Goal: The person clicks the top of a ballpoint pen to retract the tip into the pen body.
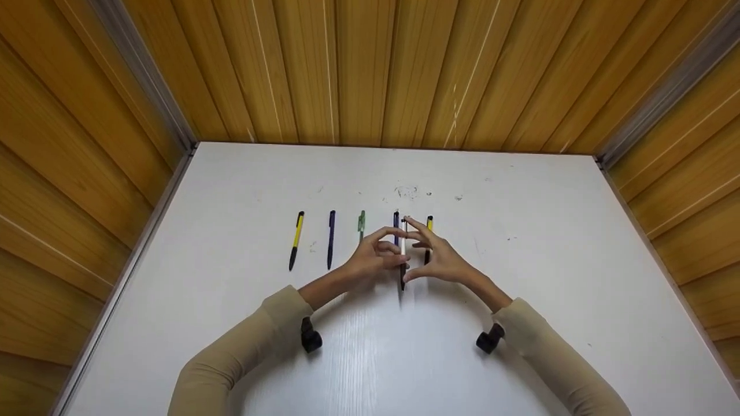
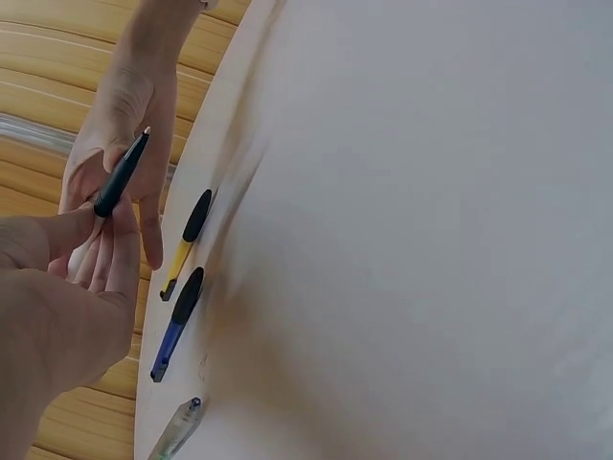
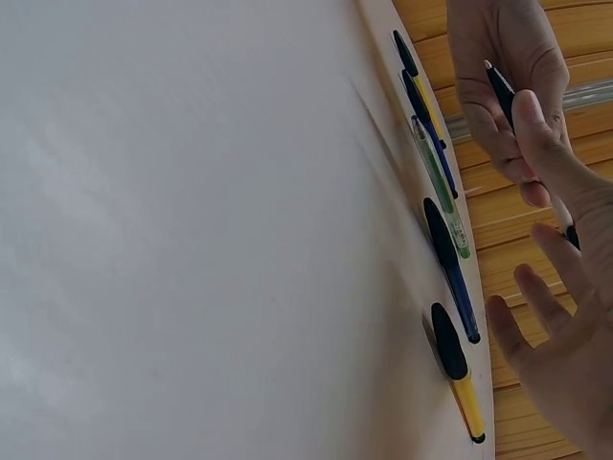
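Note:
My left hand (image 1: 370,258) pinches a white pen (image 1: 403,247) with a black grip between thumb and fingers, above the table. The pen's dark tip points toward me in the head view. Around the same pen, my right hand (image 1: 444,263) is spread, its thumb by the grip and its index finger by the top end. Whether both touch is hard to tell. In the right wrist view, its other fingers (image 3: 544,305) are extended and apart. Behind the hands lie a blue pen (image 1: 396,218) and a yellow pen (image 1: 429,222) with a black grip, both partly hidden.
Left of the hands, a green pen (image 1: 362,219), a dark blue pen (image 1: 331,240) and another yellow-and-black pen (image 1: 296,240) lie in a row on the white table (image 1: 254,323). Wood-plank walls (image 1: 364,69) enclose its back and sides. Each sleeve cuff carries a black camera (image 1: 311,338).

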The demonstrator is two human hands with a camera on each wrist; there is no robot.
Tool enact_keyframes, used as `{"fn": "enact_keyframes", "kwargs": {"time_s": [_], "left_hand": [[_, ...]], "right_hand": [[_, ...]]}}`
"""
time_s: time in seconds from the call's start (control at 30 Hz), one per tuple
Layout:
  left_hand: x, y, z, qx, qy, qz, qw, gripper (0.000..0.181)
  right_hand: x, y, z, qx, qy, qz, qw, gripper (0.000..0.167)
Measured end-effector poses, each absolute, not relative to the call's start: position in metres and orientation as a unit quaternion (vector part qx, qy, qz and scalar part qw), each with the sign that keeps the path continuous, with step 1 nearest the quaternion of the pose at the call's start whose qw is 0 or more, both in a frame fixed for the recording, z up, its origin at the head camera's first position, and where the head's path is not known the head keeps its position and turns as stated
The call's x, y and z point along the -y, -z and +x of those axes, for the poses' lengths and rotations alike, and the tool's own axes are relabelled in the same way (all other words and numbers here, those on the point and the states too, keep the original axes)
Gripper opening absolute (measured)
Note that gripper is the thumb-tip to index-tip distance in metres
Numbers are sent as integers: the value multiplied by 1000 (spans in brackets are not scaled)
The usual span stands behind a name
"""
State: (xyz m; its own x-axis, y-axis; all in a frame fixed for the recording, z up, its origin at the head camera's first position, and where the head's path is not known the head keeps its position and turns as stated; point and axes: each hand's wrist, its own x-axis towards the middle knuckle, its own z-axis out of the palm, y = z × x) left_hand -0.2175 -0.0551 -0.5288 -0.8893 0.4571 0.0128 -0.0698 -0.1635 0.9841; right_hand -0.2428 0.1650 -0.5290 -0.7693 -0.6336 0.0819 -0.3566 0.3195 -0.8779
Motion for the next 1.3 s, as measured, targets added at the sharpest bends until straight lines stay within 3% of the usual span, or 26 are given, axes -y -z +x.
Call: {"fn": "enact_keyframes", "kwargs": {"time_s": [0.4, 0.83, 1.13, 1.3], "left_hand": [[55, 528, -219, -602, -762, 162, 177, 52], [50, 524, -220, -637, -734, 168, 167, 51], [45, 520, -218, -666, -713, 160, 152, 51], [41, 518, -218, -677, -706, 145, 150, 52]], "right_hand": [[-164, 527, -242, -814, 474, -321, 96, 116], [-171, 519, -246, -803, 479, -334, 119, 129], [-169, 495, -233, -809, 471, -323, 140, 124], [-175, 508, -241, -814, 464, -325, 129, 127]]}}
